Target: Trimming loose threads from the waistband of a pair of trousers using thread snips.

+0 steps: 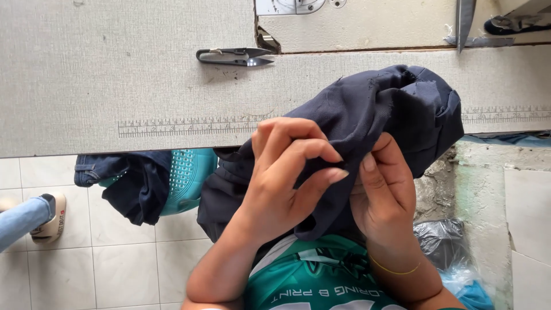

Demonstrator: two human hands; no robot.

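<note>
Left hand (287, 172) and right hand (381, 192) both pinching bunched navy fabric (390, 106), fingertips nearly touching at centre. Fabric held over near edge of counter (86, 86), draping below. Thread snips (235, 56) lying at 11 o'clock from fabric, well apart. Teal basket (186, 178) under counter at 9 o'clock.

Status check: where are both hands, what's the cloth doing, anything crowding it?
Left hand and right hand both pinching the dark navy garment, bunched above the lap. Thread snips lie apart on the table. Nothing in the way.
</note>
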